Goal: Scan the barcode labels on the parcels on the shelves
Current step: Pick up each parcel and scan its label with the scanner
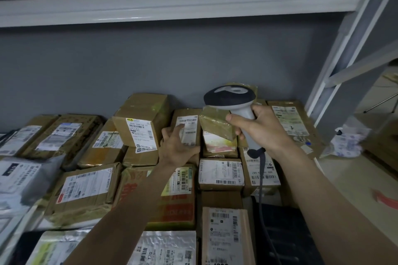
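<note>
Your right hand (261, 129) wraps its fingers around the grip of the scanner (233, 101), head raised and aimed at the back row of parcels so the beam can fall on a label. Your left hand (177, 146) reaches forward, fingers spread and loosely curled against a tall box (187, 127) near the wall, likely steadying or tipping it so its label (187, 123) faces the scanner; whether the fingers actually clasp the box cannot be told. Labelled parcels crowd the shelf (49, 225) edge to edge, most with labels turned upward for reading. The scanner's cable (261, 178) trails down over the front boxes.
</note>
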